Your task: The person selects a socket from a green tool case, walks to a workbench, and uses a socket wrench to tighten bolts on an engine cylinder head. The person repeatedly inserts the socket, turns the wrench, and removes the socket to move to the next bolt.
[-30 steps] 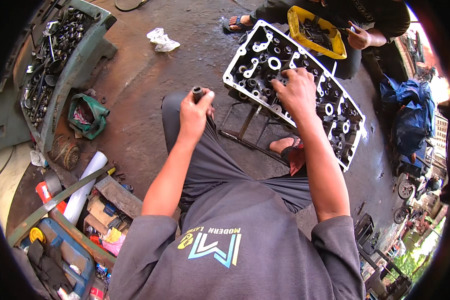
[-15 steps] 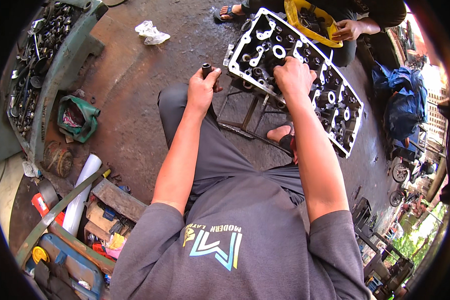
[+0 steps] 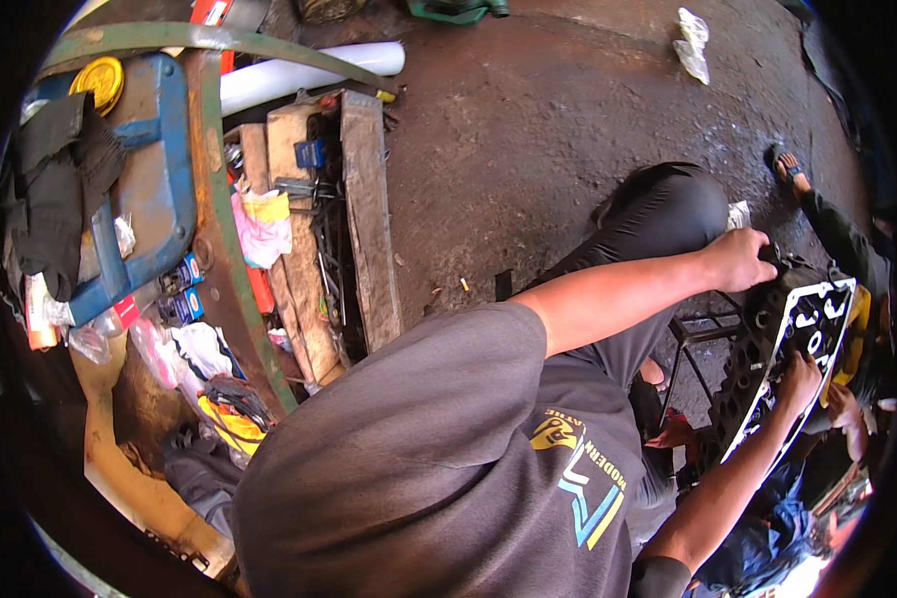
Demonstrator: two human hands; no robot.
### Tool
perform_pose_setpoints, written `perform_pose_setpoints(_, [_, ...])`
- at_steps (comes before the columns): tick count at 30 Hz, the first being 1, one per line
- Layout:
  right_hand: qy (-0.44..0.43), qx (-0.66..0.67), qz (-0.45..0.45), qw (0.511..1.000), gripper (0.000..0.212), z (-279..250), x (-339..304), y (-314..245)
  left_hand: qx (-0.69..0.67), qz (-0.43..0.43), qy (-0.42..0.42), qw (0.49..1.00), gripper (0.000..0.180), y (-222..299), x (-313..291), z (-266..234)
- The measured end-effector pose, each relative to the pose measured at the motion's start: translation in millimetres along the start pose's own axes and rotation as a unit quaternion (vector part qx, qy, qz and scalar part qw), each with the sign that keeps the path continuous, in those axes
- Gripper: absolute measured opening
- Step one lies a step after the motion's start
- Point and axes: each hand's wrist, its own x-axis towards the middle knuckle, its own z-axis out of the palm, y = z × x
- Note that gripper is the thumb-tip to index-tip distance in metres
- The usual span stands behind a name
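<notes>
A blue container [image 3: 154, 189] and wooden planks [image 3: 364, 214] are seen at upper left. At right, the left hand [image 3: 738, 261] is closed on a dark part, seemingly gripped, atop the cylinder head [image 3: 782, 349]; the right hand [image 3: 799, 382] is pressed against its face, fingers curled.

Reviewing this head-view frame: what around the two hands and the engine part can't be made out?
- Left hand: its closed fingers hide whatever it grips at the top of the cylinder head.
- Right hand: it lies on the cylinder head; its fingers are too small to tell a grip.
- Cylinder head: seen edge-on near the fisheye rim, far end cut off.
- Metal stand: mostly hidden by the person's legs.
</notes>
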Motion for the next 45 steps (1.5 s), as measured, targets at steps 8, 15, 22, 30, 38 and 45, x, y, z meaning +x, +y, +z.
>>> perform_pose_setpoints(8, [-0.042, 0.155, 0.364, 0.918, 0.042, -28.2, 7.0, -43.2, 0.005, 0.003, -0.002, 1.000, 0.038, 1.0, 0.4, -2.3])
perform_pose_setpoints(15, [-0.087, -0.098, 0.109, 0.985, 0.014, -48.2, 7.0, -91.7, 0.010, 0.020, -0.021, 1.000, 0.035, 7.1, -1.3, -23.6])
perform_pose_setpoints(22, [-0.056, 0.036, 0.399, 0.914, 0.030, -65.5, 19.5, -135.6, -0.061, -0.053, -0.055, 0.995, 0.026, 3.6, 8.6, -20.3])
perform_pose_setpoints(30, [0.101, 0.410, 0.490, 0.762, 0.032, -116.3, -26.6, -138.2, -0.098, -0.076, -0.066, 0.990, 0.018, 3.8, 7.1, -21.1])
perform_pose_setpoints(38, [0.048, 0.222, 0.390, 0.892, 0.027, -99.8, -9.3, -136.4, -0.077, -0.060, -0.075, 0.992, 0.022, -3.0, 10.8, -16.9])
perform_pose_setpoints(45, [0.000, 0.073, 0.401, 0.913, 0.033, -83.7, 13.7, -161.4, 0.016, -0.032, -0.061, 0.998, 0.013, -11.5, 13.7, -19.7])
